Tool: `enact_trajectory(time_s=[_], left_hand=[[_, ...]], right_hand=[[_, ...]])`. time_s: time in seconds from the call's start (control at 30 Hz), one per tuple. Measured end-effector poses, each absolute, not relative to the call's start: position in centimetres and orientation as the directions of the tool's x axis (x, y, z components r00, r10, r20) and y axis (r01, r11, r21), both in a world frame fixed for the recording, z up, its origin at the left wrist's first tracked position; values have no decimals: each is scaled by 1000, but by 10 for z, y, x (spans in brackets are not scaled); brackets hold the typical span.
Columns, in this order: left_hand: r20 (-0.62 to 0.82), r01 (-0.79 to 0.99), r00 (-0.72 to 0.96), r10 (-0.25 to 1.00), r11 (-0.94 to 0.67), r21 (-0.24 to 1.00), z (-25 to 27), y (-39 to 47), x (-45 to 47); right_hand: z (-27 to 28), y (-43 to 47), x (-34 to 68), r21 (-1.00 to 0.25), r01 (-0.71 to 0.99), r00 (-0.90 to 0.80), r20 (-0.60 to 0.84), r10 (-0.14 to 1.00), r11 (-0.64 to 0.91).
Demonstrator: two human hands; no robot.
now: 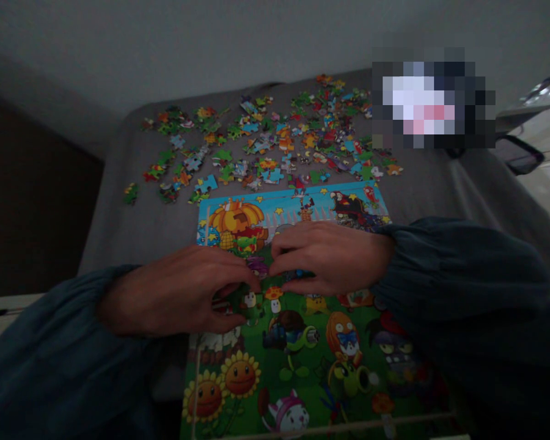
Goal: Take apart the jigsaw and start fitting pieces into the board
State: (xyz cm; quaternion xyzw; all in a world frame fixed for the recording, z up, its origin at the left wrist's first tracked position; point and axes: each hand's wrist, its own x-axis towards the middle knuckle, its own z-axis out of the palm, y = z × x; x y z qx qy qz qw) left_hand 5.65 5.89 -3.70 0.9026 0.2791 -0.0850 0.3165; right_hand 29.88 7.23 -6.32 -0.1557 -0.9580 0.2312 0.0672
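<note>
A picture puzzle board (297,373) with cartoon sunflowers, a pumpkin and other characters lies in front of me. My left hand (187,293) reaches over its left side, thumb and forefinger apart and fingertips bent down toward the picture. From the right, my right hand (325,256) rests over the upper middle, its fingers curved and spaced apart, tips at the surface. Between the two sets of fingertips a purple cartoon figure (258,267) shows on the picture. I make out no loose piece in either hand; the area under the palms is hidden.
Many loose jigsaw pieces (266,140) are scattered beyond the board on a grey cloth surface (123,244). At the back right is a blurred-out patch (426,104), with dark-framed glasses (522,153) beside it. A pale wall rises behind.
</note>
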Motion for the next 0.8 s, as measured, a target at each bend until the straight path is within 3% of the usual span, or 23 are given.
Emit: enact_trajectory(time_s=[0.3,0.53,0.8], left_hand=[[-327,589,804,496,-596,546,-27,60,47],[-376,543,840,391,-613,575,-30,54,59],[-349,526,851,393,-622,580,-37,54,58]], right_hand=[[-63,72,299,-470,274,-942,46,333,839],[-64,72,299,-474,267,-941,61,333,839],[-65,72,299,-479,263,-941,64,332,838]])
